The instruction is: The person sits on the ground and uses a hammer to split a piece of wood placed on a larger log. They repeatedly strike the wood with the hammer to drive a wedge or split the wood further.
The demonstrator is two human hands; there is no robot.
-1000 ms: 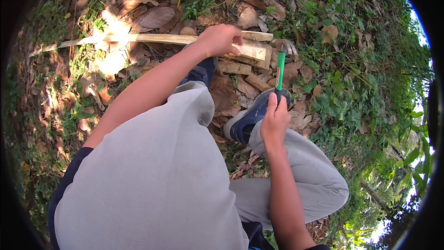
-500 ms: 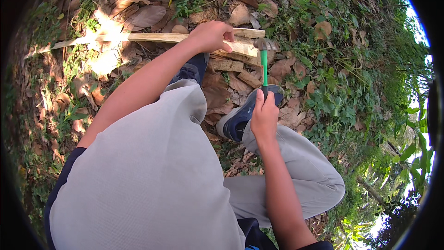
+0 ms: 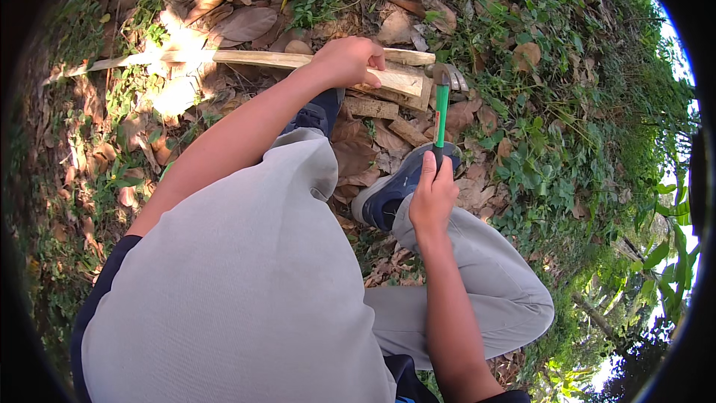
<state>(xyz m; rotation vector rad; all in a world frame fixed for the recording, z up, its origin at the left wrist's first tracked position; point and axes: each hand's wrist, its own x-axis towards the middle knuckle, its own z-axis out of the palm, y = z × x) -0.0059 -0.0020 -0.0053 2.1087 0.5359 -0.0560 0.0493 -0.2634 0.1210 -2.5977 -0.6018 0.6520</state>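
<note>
My right hand (image 3: 434, 198) is closed round the black grip of a claw hammer (image 3: 441, 116) with a green shaft. The hammer stands nearly upright in the view, its metal head just right of the ends of some pale wooden pieces. My left hand (image 3: 347, 63) lies over these pieces, fingers curled and thumb bent down onto a wooden plank (image 3: 403, 80). Beside it, on the far side, runs another wooden strip (image 3: 410, 57). A long thin strip (image 3: 246, 57) stretches left from under the hand. The palm side of that hand is hidden.
Short wood blocks (image 3: 371, 108) lie just below the plank, near my blue shoe (image 3: 384, 198). Dry brown leaves (image 3: 250, 24) and green weeds (image 3: 537, 134) cover the ground. My bent knees in grey trousers (image 3: 224, 276) fill the near part.
The hammer has shifted slightly right, and its head now sits a little off the wood ends it was close against. My left hand keeps its place on the plank.
</note>
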